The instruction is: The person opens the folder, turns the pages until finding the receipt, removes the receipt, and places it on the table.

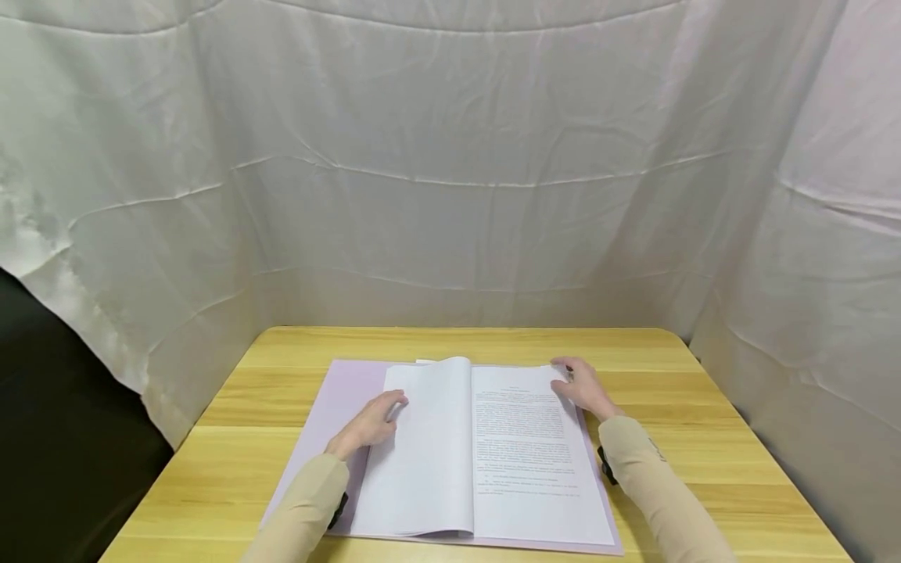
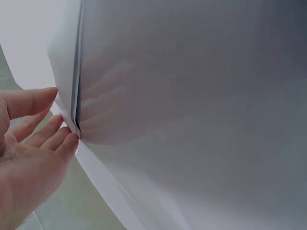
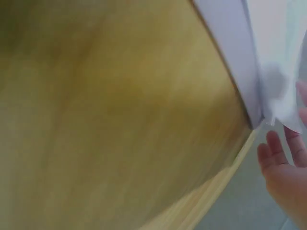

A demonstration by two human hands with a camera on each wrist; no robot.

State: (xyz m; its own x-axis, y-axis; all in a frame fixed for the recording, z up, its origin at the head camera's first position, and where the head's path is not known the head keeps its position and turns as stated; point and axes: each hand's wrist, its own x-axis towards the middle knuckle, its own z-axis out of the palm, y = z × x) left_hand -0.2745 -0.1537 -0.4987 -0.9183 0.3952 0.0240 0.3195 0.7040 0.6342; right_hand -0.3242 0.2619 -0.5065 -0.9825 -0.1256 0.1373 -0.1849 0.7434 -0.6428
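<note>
A lilac folder [image 1: 355, 377] lies spread on the table with a stack of paper in it. My left hand [image 1: 369, 423] is at the outer edge of the blank turned sheets [image 1: 426, 453]. In the left wrist view its fingertips [image 2: 72, 142] touch the sheet edges, with the thumb apart from the fingers. Over on the right, my right hand [image 1: 583, 386] pinches the top outer corner of the printed page [image 1: 524, 438]. The right wrist view shows that page corner [image 3: 286, 112] lifted between thumb and fingers. The turned sheets bulge up near the fold.
The wooden table [image 1: 704, 469] has rounded far corners. Pale curtains [image 1: 450, 234] hang behind it and on both sides. Dark material [image 1: 56, 438] shows at the lower left. A small white paper edge [image 1: 425, 361] sticks out beyond the top of the folder.
</note>
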